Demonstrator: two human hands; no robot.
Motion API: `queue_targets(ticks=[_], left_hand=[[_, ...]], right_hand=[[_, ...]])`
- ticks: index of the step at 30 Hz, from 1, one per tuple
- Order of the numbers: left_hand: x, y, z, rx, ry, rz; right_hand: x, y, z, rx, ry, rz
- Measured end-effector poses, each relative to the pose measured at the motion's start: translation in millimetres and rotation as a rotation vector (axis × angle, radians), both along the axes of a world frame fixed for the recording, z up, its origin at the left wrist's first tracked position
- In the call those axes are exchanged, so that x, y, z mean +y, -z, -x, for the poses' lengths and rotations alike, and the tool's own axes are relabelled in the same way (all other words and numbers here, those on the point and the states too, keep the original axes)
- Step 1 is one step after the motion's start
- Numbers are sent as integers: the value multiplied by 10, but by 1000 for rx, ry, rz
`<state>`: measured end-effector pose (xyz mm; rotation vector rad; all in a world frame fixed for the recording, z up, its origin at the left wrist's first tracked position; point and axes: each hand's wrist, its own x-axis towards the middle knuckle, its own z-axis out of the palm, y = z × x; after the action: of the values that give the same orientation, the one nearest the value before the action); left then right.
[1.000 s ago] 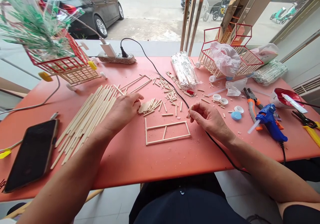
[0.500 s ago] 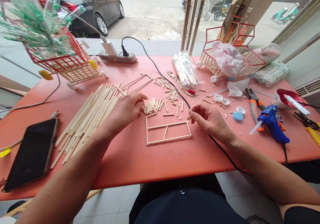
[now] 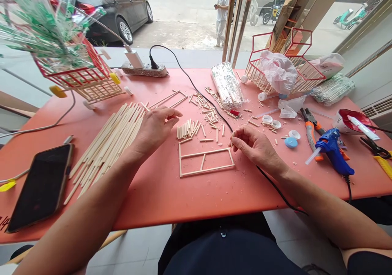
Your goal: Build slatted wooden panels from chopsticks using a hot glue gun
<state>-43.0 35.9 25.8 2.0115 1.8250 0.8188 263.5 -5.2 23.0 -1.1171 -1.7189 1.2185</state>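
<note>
Pale wood on a pink bench (image 3: 171,203): the stick frame (image 3: 211,169) is lying with its long axis running left to right, its right end sitting just beside the right hand (image 3: 256,146), the nearer one. That hand is pinching a short stick (image 3: 232,139). Left hand (image 3: 156,124) is hovering beyond the frame's far left corner, fingers loosely parted, apparently gripping nothing, short pieces (image 3: 186,129) lying near its fingertips.
</note>
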Motion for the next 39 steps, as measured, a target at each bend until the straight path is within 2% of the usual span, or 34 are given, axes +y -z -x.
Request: queue_targets(ticks=[5, 8, 19, 30, 35, 39], left_hand=[[188, -55, -60, 48, 63, 192], [255, -64, -92, 115, 73, 241], [411, -20, -119, 142, 95, 257], [375, 65, -133, 42, 76, 187], [268, -41, -129, -66, 37, 129], [143, -216, -193, -320, 49, 74]], right_hand=[[0, 4, 7, -31, 7, -17], [-6, 1, 7, -27, 6, -21], [-28, -2, 14, -68, -1, -25], [1, 4, 12, -98, 29, -12], [-7, -5, 7, -96, 53, -20], [-3, -9, -2, -58, 57, -22]])
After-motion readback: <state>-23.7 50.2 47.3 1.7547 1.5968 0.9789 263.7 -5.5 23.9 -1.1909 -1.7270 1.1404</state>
